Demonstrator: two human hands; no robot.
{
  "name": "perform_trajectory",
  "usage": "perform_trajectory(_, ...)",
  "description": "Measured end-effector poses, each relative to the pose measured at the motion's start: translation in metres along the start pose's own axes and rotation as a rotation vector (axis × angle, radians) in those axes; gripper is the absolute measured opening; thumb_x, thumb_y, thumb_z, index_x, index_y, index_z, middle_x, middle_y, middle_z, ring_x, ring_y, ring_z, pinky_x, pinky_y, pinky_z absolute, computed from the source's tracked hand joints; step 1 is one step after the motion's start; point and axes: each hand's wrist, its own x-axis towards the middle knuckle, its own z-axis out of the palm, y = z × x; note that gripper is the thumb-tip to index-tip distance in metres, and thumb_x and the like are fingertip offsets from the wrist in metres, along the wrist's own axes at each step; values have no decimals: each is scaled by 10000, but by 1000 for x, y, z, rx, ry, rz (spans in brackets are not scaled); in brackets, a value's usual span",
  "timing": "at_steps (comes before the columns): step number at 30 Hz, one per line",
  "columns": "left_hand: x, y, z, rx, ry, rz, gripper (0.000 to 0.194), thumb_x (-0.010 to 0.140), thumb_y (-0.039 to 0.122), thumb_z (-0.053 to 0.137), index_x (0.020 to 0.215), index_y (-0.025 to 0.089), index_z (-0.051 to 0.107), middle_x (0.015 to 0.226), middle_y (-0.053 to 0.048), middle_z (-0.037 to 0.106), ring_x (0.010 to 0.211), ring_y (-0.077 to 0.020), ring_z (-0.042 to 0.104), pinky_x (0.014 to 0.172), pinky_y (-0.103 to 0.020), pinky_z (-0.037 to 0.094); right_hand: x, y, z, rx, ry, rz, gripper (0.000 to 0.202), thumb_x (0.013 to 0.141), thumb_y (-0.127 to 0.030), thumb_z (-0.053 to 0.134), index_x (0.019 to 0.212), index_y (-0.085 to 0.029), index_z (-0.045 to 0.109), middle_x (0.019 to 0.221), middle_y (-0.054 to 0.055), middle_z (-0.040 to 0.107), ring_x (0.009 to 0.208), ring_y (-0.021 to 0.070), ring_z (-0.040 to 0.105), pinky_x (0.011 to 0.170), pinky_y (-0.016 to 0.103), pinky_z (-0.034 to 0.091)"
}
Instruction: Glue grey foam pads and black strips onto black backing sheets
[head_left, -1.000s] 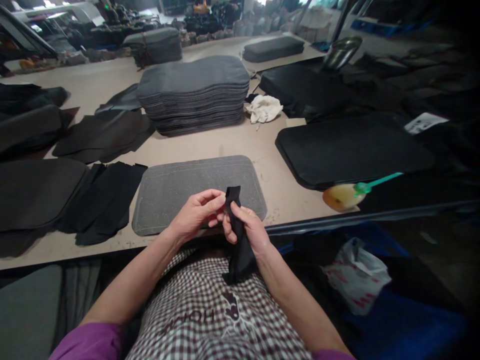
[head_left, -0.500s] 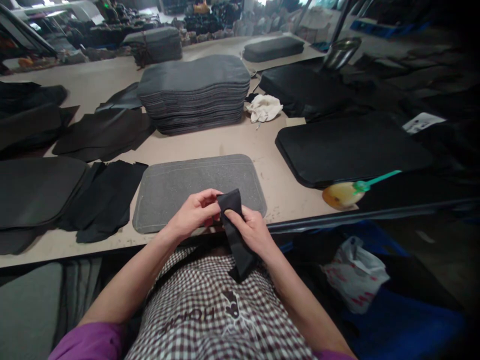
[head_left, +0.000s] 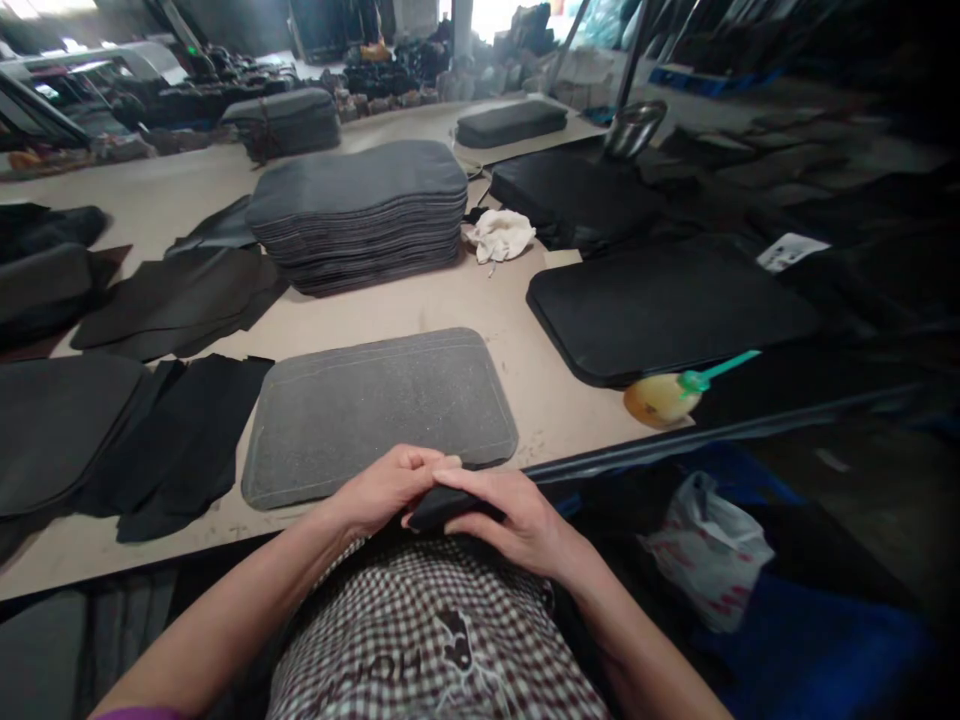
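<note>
My left hand (head_left: 391, 487) and my right hand (head_left: 508, 510) meet at the table's front edge, just above the checkered apron (head_left: 435, 630). Between them they grip a black strip (head_left: 450, 508), its folded part showing under my right fingers; the rest of it is hidden. Fingertips of both hands touch at the strip's upper end. Right behind the hands, a grey rounded panel (head_left: 379, 410) with pale lines along its borders lies flat on the table.
Left are black fabric pieces (head_left: 187, 430) and dark panels (head_left: 60, 420). Behind stands a tall grey stack (head_left: 360, 215) beside a white cloth (head_left: 501, 235). On the right lie black panels (head_left: 667, 300) and a yellow bottle (head_left: 660, 400) with a green nozzle. A plastic bag (head_left: 709, 550) sits below.
Both hands have come down toward the apron and closer together. The black strip, which hung upright from my right hand, is now mostly covered by the fingers. The camera view has shifted.
</note>
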Motion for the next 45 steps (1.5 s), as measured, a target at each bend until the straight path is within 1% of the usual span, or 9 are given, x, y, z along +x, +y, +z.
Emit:
perform_trajectory(5, 1, 15, -11, 40, -110, -44, 415, 856, 548, 782, 835, 169, 614, 539, 45, 550, 433, -51, 393, 464, -188, 259, -8, 9, 2, 59, 125, 111, 222, 1012, -307, 696, 1227, -319, 749, 1017, 4, 778, 889, 164, 728, 826, 267, 550)
perform_trajectory(7, 5, 20, -18, 58, -93, -52, 393, 838, 514, 804, 857, 167, 620, 556, 36, 579, 450, -57, 437, 490, -184, 304, -13, 12, 4, 99, 157, 183, 117, 999, -328, 711, 1089, -286, 774, 967, 10, 766, 871, 175, 718, 814, 277, 544)
perform_trajectory(11, 28, 31, -46, 261, 63, 36, 356, 829, 495, 797, 881, 165, 675, 618, 30, 596, 508, -85, 516, 520, -198, 382, -25, 18, 11, 141, 155, 317, 122, 987, -363, 710, 960, -260, 770, 928, 15, 757, 853, 196, 708, 786, 285, 538)
perform_trajectory(16, 80, 52, -101, 580, 328, 258, 307, 831, 467, 773, 832, 172, 689, 643, 21, 607, 560, -104, 528, 567, -221, 392, -35, 25, 22, 102, 300, 497, 243, 1010, -433, 627, 1026, -244, 779, 971, 50, 773, 859, 229, 723, 779, 304, 564)
perform_trajectory(21, 129, 70, -134, 903, 392, 430, 254, 957, 387, 585, 931, 182, 732, 860, -31, 722, 778, -163, 616, 765, -283, 449, -12, 27, 27, 168, 318, 608, 286, 1037, -461, 582, 1052, -243, 767, 902, 38, 777, 801, 223, 717, 738, 300, 551)
perform_trajectory(26, 152, 83, -139, 1064, 459, 508, 281, 1022, 338, 483, 930, 181, 697, 871, -46, 712, 828, -178, 622, 815, -297, 442, 19, 30, 27, 144, 350, 539, 271, 1032, -443, 595, 998, -235, 765, 920, 39, 771, 821, 222, 702, 746, 301, 530)
perform_trajectory(30, 140, 84, -138, 1085, 456, 556, 325, 1044, 428, 487, 1028, 185, 703, 986, -63, 694, 906, -197, 614, 853, -321, 459, 22, 32, 23, 85, 375, 544, 257, 1016, -441, 615, 1003, -232, 764, 956, 42, 774, 829, 224, 702, 774, 312, 529)
perform_trajectory(36, 119, 63, -134, 1319, 482, 436, 228, 916, 404, 735, 1051, 221, 712, 1095, -85, 625, 1107, -279, 567, 956, -408, 470, 13, 31, 24, 103, 316, 584, 306, 1026, -469, 593, 1017, -226, 778, 963, 55, 775, 848, 230, 704, 774, 320, 539)
perform_trajectory(45, 132, 54, -131, 1356, 497, 358, 151, 887, 321, 779, 951, 216, 692, 1096, -94, 621, 1132, -299, 542, 944, -417, 468, 9, 27, 29, 148, 285, 590, 310, 1039, -475, 583, 1039, -227, 769, 954, 51, 778, 872, 229, 715, 705, 295, 532)
